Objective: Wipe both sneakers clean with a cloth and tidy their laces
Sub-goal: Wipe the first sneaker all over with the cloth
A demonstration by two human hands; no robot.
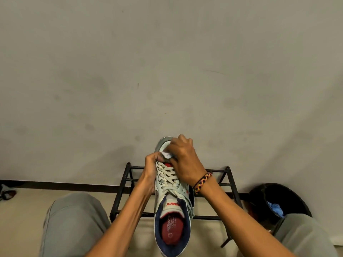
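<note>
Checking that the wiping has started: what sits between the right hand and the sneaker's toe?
In the head view, a white cloth lies under the right hand, against the sneaker.

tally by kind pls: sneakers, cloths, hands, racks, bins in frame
Sneakers: 1, the sneaker held up in front, gripped at its side by the left hand
Cloths: 1, the white cloth under the right hand at the toe
Hands: 2
Racks: 1, the black metal rack
Bins: 1, the dark bin at right
Total: 6
</note>
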